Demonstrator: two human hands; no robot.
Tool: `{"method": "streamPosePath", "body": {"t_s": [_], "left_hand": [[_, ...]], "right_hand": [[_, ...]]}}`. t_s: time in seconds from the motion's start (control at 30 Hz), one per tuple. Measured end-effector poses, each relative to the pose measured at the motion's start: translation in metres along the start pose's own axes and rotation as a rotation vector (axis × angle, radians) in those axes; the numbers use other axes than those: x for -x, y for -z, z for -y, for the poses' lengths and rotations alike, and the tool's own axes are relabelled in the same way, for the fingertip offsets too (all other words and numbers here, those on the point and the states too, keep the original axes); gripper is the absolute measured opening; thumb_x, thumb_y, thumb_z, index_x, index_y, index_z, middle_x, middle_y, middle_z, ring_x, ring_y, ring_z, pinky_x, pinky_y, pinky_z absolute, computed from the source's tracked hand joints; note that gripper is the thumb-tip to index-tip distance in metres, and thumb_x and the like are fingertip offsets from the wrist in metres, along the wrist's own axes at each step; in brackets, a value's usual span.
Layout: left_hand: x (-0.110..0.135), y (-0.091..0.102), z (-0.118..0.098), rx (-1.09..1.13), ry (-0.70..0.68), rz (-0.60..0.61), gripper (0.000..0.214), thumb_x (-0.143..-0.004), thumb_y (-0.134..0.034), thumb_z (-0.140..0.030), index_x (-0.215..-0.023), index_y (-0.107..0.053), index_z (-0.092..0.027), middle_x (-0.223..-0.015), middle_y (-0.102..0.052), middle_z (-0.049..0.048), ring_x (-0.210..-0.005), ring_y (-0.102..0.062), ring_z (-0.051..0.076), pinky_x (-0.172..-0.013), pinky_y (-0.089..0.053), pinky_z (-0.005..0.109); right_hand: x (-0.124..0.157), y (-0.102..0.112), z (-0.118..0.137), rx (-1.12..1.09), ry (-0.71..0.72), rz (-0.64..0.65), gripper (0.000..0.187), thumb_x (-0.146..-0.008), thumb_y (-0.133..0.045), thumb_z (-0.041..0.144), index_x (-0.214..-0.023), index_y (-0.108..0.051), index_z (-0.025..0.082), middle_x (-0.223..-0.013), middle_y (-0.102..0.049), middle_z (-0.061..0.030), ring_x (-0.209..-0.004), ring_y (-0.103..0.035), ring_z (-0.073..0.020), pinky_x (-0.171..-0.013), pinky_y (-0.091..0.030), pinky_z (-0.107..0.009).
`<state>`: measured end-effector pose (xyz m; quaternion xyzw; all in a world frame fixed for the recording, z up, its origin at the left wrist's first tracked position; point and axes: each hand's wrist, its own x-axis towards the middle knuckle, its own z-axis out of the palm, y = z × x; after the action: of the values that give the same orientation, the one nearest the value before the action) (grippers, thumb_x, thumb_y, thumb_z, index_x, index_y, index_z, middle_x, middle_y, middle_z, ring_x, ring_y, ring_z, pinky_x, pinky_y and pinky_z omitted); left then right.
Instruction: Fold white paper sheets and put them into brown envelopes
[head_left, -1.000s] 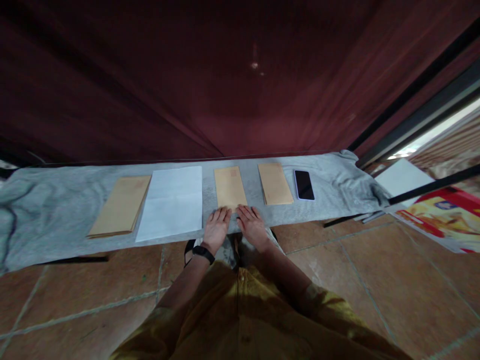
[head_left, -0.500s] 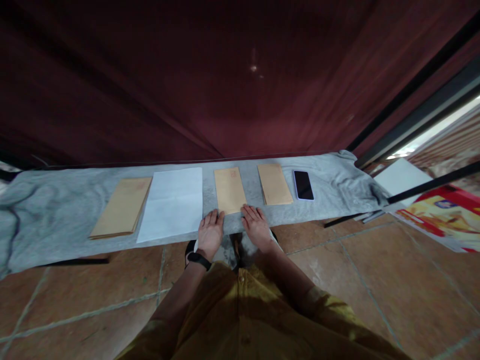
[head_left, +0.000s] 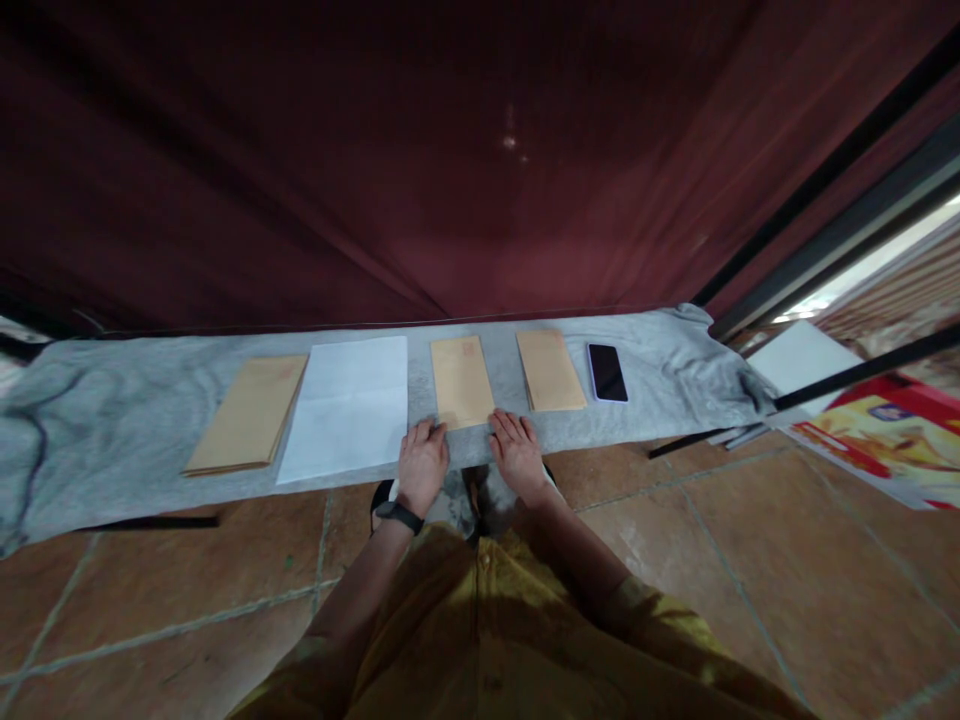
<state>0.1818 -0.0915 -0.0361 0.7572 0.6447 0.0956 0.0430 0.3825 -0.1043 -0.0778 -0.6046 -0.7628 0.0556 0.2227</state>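
Observation:
A brown paper envelope with a small red print near its top lies flat on the grey cloth, straight in front of me. At its lower left corner rests my left hand, which wears a black wristband; the fingers lie forward on the cloth edge and the thumb side meets the corner. My right hand lies palm down by the lower right corner, fingers stretched out. Neither hand grasps anything. To the left are white paper sheets; to the right is a stack of brown envelopes.
A larger brown envelope stack lies left of the white paper. A phone with a dark screen sits at the right. The grey cloth covers a narrow table before a dark red curtain. A red and yellow box stands at far right.
My right hand has shifted slightly right at the envelope's lower corner. The left hand's fingers look a little more bent. The envelopes, paper and phone keep their places on the cloth.

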Motion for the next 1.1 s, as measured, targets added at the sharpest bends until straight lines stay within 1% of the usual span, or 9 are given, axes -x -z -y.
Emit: {"method": "streamPosePath", "body": {"t_s": [0.13, 0.27, 0.37, 0.47, 0.7, 0.87, 1.0, 1.1], "left_hand": [[-0.004, 0.000, -0.003, 0.061, 0.049, -0.039, 0.036, -0.099, -0.041, -0.025, -0.120, -0.069, -0.019, -0.118, -0.066, 0.0121, -0.111, -0.058, 0.027, -0.101, -0.046, 0.040], [-0.011, -0.001, -0.008, 0.066, 0.142, -0.058, 0.032, -0.099, -0.044, -0.031, -0.118, -0.066, -0.018, -0.115, -0.065, 0.0125, -0.110, -0.059, 0.028, -0.096, -0.047, 0.040], [-0.017, -0.003, -0.014, 0.014, 0.210, -0.064, 0.036, -0.098, -0.048, -0.038, -0.120, -0.062, -0.014, -0.116, -0.064, 0.0158, -0.111, -0.058, 0.031, -0.094, -0.047, 0.042], [-0.022, -0.005, -0.019, -0.030, 0.256, -0.063, 0.041, -0.096, -0.051, -0.044, -0.119, -0.060, -0.012, -0.116, -0.063, 0.0177, -0.113, -0.057, 0.034, -0.094, -0.047, 0.044], [-0.035, 0.000, -0.027, -0.001, 0.400, -0.019, 0.047, -0.090, -0.058, -0.046, -0.119, -0.057, -0.009, -0.120, -0.062, 0.0203, -0.117, -0.056, 0.035, -0.095, -0.046, 0.043], [-0.046, 0.003, -0.022, 0.055, 0.425, 0.071, 0.044, -0.086, -0.064, -0.046, -0.113, -0.059, -0.012, -0.119, -0.063, 0.0190, -0.117, -0.057, 0.034, -0.094, -0.046, 0.041], [-0.051, 0.000, -0.017, 0.073, 0.416, 0.078, 0.040, -0.084, -0.066, -0.044, -0.109, -0.061, -0.013, -0.116, -0.064, 0.0180, -0.115, -0.059, 0.033, -0.094, -0.046, 0.040], [-0.052, -0.003, -0.013, 0.097, 0.416, 0.079, 0.036, -0.082, -0.068, -0.044, -0.103, -0.062, -0.016, -0.112, -0.066, 0.0165, -0.114, -0.060, 0.033, -0.094, -0.045, 0.041]], "right_hand": [[0.000, -0.001, 0.000, 0.001, -0.003, -0.004, 0.045, -0.107, -0.037, 0.032, -0.149, -0.049, 0.019, -0.152, -0.053, -0.0098, -0.143, -0.044, -0.0247, -0.121, -0.026, -0.048], [0.001, -0.002, 0.000, 0.001, 0.006, -0.012, 0.045, -0.107, -0.037, 0.031, -0.149, -0.049, 0.018, -0.152, -0.053, -0.0097, -0.143, -0.044, -0.0249, -0.121, -0.026, -0.048], [0.001, -0.002, 0.000, 0.002, 0.008, -0.016, 0.045, -0.107, -0.037, 0.030, -0.149, -0.049, 0.019, -0.153, -0.052, -0.0094, -0.143, -0.044, -0.0253, -0.121, -0.026, -0.048], [0.001, -0.002, 0.000, 0.014, -0.003, -0.005, 0.046, -0.107, -0.037, 0.031, -0.149, -0.049, 0.019, -0.153, -0.052, -0.0096, -0.144, -0.043, -0.0253, -0.121, -0.026, -0.048], [0.000, -0.002, 0.001, 0.020, -0.014, 0.014, 0.045, -0.106, -0.040, 0.030, -0.148, -0.050, 0.018, -0.153, -0.052, -0.0112, -0.144, -0.043, -0.0249, -0.121, -0.025, -0.047], [-0.001, 0.000, 0.002, -0.024, -0.027, 0.006, 0.044, -0.105, -0.041, 0.028, -0.147, -0.051, 0.017, -0.151, -0.054, -0.0108, -0.143, -0.043, -0.0250, -0.121, -0.024, -0.047], [-0.003, 0.001, 0.002, -0.053, -0.020, -0.001, 0.043, -0.105, -0.041, 0.028, -0.145, -0.053, 0.018, -0.149, -0.056, -0.0097, -0.141, -0.045, -0.0246, -0.121, -0.024, -0.046], [-0.003, 0.001, 0.000, -0.055, -0.006, -0.005, 0.042, -0.104, -0.043, 0.027, -0.144, -0.054, 0.020, -0.148, -0.057, -0.0095, -0.140, -0.046, -0.0245, -0.120, -0.027, -0.046]]}}
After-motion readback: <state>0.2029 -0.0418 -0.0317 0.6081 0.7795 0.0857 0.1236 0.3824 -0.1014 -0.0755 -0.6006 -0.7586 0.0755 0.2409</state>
